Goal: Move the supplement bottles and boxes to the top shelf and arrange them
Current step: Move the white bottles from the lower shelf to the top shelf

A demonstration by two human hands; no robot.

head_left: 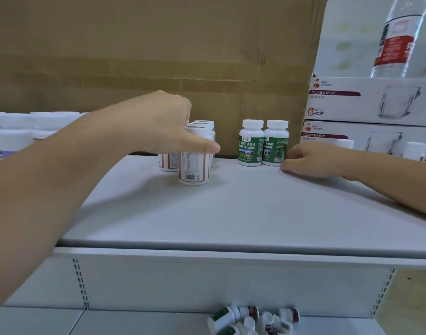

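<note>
Left hand (163,122) is clamped over the cap of the front orange-label bottle (194,165), thumb down its side. A top grip lets me set it down straight without knocking the others. Its base looks on or just at the top shelf (231,213), centre-left of frame.

More orange-label bottles (169,162) stand right behind it, touching or nearly so. I'm grouping like with like, back against the cardboard box (159,44).

Right hand (311,158) rests on the shelf at centre right with fingers curled under, knuckles just beside the right-hand green-label bottle (276,143). The palm is hidden, so I can't tell if it holds anything. My guess is it's squaring up that pair. The other green-label bottle (251,143) touches its neighbour; both are upright with labels forward.

A gap is left between the orange and green groups, probably to keep the products separate.

A heap of bottles (253,317) lies tipped on the lower shelf at bottom centre, so plenty is still to move.
</note>
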